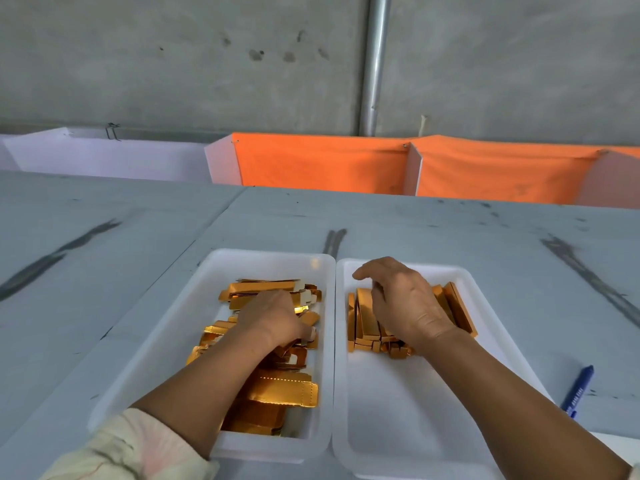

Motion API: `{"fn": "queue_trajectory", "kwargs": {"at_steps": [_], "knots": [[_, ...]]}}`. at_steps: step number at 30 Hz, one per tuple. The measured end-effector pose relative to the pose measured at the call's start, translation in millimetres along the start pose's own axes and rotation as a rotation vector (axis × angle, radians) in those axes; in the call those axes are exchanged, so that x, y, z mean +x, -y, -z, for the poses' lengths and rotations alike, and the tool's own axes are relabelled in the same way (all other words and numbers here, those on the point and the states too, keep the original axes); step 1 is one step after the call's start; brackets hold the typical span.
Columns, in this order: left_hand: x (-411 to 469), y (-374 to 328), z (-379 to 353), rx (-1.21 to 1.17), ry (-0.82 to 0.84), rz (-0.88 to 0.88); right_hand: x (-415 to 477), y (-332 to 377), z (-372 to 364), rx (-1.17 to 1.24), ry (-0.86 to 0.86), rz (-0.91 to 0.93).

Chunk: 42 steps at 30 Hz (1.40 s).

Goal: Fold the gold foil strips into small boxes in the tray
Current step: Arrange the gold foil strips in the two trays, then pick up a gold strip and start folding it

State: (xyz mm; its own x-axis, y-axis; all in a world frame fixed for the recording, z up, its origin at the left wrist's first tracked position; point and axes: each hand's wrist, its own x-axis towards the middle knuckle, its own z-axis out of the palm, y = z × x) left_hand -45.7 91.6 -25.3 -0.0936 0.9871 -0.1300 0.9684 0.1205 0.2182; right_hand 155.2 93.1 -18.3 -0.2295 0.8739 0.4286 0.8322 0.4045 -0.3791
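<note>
Gold foil strips [277, 393] fill left tray [166, 341] (pen [579, 390] nearby); left hand [277, 318] pinches strips, right hand [405, 303] spread over folded boxes [365, 317]

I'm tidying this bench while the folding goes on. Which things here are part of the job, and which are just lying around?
Part of the job:
left tray of flat gold foil strips
right tray of folded boxes
left hand, in the strips
right hand, on the boxes

Lying about:
blue pen

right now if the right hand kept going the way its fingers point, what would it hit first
Probably the far wall of the right tray. The right hand rests over the folded gold boxes, fingers pointing away and slightly left; depth is unclear.
</note>
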Motion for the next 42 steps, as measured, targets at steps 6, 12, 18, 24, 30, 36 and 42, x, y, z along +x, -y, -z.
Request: {"fn": "queue_trajectory", "kwargs": {"at_steps": [6,12,18,24,30,36,42], "knots": [[0.2,5.7,3.0,-0.091,-0.045,0.061,10.5,-13.5,33.7,0.258,-0.285,-0.230],[-0.5,11.7,8.0,-0.238,-0.086,0.082,8.4,-58.0,67.2,0.111,-0.154,-0.512],[-4.8,5.8,11.6,-0.220,-0.039,0.093,1.5,-67.1,45.6,-0.116,0.134,-0.555],[-6.7,10.7,19.9,-0.339,0.012,0.077,-5.8,-72.7,27.5,-0.258,0.182,-0.592],[-5.3,17.6,26.4,-0.546,0.008,0.074,-4.4,-81.8,27.1,-0.258,0.121,-0.628],[-4.8,3.7,27.6,-0.811,-0.071,-0.013,-2.6,-88.3,26.0,-0.330,0.146,-0.608],[-7.3,-18.7,24.8,-0.864,-0.221,-0.194,2.1,-67.6,46.2,-0.197,0.029,-0.525]]}}
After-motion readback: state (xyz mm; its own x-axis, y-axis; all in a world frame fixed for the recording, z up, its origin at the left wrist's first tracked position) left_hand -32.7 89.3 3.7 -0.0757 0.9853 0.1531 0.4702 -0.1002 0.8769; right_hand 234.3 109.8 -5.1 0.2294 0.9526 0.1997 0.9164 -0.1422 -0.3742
